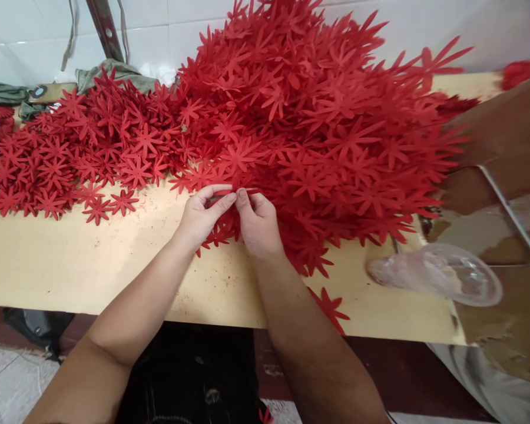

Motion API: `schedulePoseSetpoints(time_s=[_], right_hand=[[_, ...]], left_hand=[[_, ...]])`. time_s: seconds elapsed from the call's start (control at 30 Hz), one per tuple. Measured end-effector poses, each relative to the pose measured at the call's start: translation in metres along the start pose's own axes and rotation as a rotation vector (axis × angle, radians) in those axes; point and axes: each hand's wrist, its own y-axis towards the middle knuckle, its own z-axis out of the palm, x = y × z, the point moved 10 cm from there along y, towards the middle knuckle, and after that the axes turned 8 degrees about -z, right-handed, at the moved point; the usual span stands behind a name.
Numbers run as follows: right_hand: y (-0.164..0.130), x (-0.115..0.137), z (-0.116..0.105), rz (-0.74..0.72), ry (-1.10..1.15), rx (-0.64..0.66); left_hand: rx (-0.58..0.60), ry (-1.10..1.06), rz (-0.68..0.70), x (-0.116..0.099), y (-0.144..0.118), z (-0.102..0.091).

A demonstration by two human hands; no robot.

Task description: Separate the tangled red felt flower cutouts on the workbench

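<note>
Red flower piece [223, 192], mostly hidden by fingers, is sitting btwn both hands over the counter [128, 265], right by the near edge of the red flower pile [322, 129]. Its visible strip is running approx. L–R, long axis sideways; am not seeing which end is the tip. L grip [198, 217] is pinching it, thumb nearest; R grip [260, 227] is pinching too, thumbs almost meeting.
</note>
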Motion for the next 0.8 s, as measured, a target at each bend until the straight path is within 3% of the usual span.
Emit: schedulePoseSetpoints(time_s=[0.17,0.43,0.6,0.8], right_hand=[[-0.006,-0.011,0.02,0.103,0.152,0.14],[-0.001,-0.012,-0.002,0.086,0.015,0.009],[0.0,-0.007,-0.006,0.063,-0.04,-0.013],[0.002,0.0,-0.014,-0.042,-0.151,-0.049]], left_hand=[[-0.116,-0.098,0.02,-0.001,0.005,-0.019],[-0.25,-0.291,-0.099,0.0,0.006,-0.037],[-0.232,-0.252,-0.086,-0.001,0.004,-0.032],[-0.083,-0.029,-0.04,-0.003,-0.001,-0.009]])
